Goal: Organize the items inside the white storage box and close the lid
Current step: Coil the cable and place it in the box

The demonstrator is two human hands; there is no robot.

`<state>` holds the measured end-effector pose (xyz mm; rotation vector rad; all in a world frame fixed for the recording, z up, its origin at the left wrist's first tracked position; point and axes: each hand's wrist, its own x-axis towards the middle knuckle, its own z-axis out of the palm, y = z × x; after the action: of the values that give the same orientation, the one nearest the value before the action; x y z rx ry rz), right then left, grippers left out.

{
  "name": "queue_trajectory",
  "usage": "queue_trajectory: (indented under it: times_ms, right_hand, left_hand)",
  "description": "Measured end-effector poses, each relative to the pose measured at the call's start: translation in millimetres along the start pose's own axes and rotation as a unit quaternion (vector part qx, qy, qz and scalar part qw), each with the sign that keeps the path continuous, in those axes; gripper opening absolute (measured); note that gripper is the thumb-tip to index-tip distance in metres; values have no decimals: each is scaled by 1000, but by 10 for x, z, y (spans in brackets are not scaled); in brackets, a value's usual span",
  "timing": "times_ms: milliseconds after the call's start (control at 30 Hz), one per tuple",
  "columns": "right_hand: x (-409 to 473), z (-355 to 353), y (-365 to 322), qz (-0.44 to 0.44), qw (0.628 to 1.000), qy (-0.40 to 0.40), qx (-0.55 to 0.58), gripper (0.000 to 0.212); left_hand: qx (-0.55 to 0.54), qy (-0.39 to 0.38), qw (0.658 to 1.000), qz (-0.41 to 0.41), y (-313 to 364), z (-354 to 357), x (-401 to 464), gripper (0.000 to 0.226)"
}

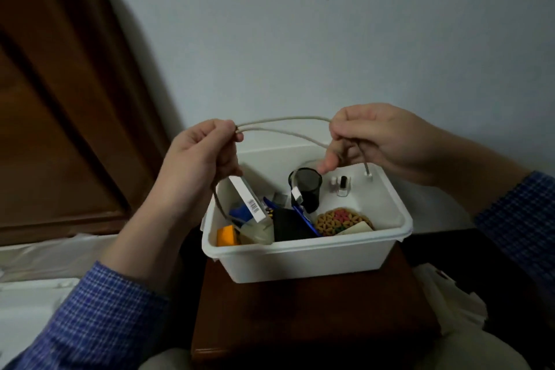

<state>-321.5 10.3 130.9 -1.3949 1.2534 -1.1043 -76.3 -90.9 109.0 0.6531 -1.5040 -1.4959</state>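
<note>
Both hands (288,144) hold cable (282,126) over (cluttered) white box (300,258).

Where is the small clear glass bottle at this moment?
In the head view, the small clear bottle stands inside the white storage box, at its far right, just right of the black mesh cup.

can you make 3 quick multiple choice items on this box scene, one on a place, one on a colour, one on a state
1. Where does the small glass bottle stand in the white storage box?
A. far right corner
B. near left corner
C. outside it

2. What colour is the mesh cup?
A. red
B. black
C. white

3. How is the cable held?
A. lying loose in the box
B. by one hand only
C. gripped by both hands

Answers: 1 A, it stands by the far wall toward the right. 2 B, its mesh is dark black. 3 C, the left hand and right hand each grip it.
</note>
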Motion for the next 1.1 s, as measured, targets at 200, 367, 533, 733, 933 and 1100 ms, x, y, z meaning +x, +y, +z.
queue_trajectory:
  times_ms: [200, 367, 533, 733, 933, 1100]
  right_hand:
    - [-367, 75, 3, 2, 999, 41, -22, 35]
    - [-511, 279, -64, -31, 995, 57, 76, 22]
    - [-598, 623, 21, -36, 997, 62, 18, 21]
    - [-860, 909, 386, -43, 977, 209, -13, 19]
    - [-906, 1211, 567, -33, 970, 237, 32, 22]
    - [-918, 1339, 562, -38, 978, 151, 139, 22]
  left_hand:
    - [-18, 21, 997, -74, -168, -113, -576, 32]
    - [21, -50, 991, -122, -124, 96, -853, 39]
    - [24, -79, 996, -30, -53, 515, -891, 32]
    - [-10, 8, 1000, -4, -95, 703, -866, 41]
    - [-86, 10, 996, 1, -129, 854, -891, 27]
    - [-182, -9, 983, -7, 44, 909, -900, 35]
